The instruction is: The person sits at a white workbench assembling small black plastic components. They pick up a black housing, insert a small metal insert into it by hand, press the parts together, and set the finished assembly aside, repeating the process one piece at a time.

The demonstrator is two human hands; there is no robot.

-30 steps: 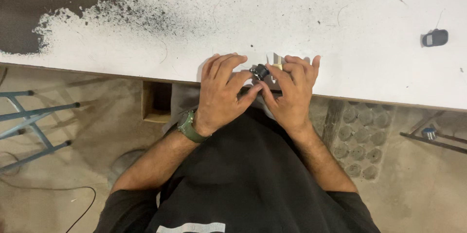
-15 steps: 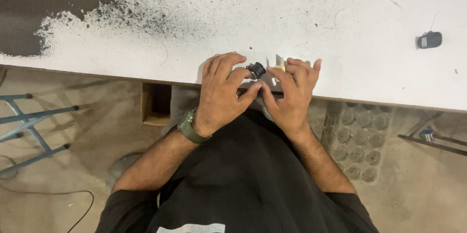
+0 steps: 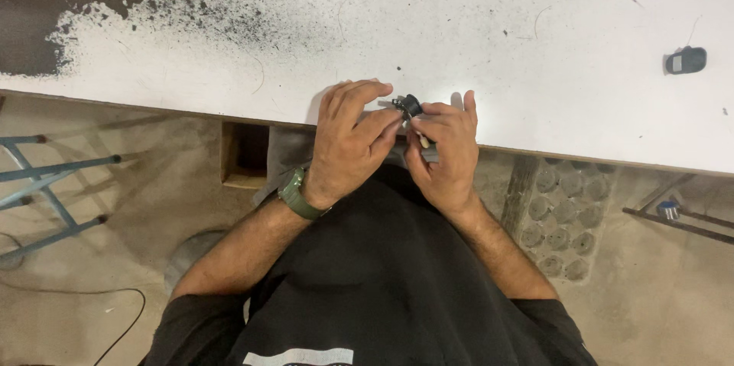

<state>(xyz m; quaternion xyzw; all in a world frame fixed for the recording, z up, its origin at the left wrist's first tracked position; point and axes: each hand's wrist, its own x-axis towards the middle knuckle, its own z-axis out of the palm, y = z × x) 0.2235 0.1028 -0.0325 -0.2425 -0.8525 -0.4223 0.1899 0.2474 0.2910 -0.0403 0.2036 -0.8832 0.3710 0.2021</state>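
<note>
A small black part (image 3: pixel 410 105) sits at the centre, pinched between the fingertips of both hands just above the near edge of the bench (image 3: pixel 535 22), about midway along it. We see the left hand (image 3: pixel 348 144) curled over it from the left, thumb and forefinger closed on the part's left side; the right hand (image 3: pixel 446 148) is closed on its right side and also grips a thin pale stick-like piece (image 3: pixel 420 139) below the part. Both hands are thus narrow and holding the part. A green watch (image 3: pixel 293 193) bands the left wrist.

As to progress, we judge the handling to be in mid-course: the part is held up off the surface, not set down, and what has been fitted to it is too small to tell.

A second dark object (image 3: pixel 686 59), small and rounded with a pale face, lies alone near the right end of the bench, well apart from the hands. The bench top is white and worn, with black speckling that thickens into a bare dark patch (image 3: pixel 30 14) at the far left corner. Below the near edge we see a dusty floor (image 3: pixel 138 183), a blue metal frame (image 3: pixel 46 190) at left, a cable (image 3: pixel 115 312), and a tray of round cells (image 3: pixel 566 213) at right.
</note>
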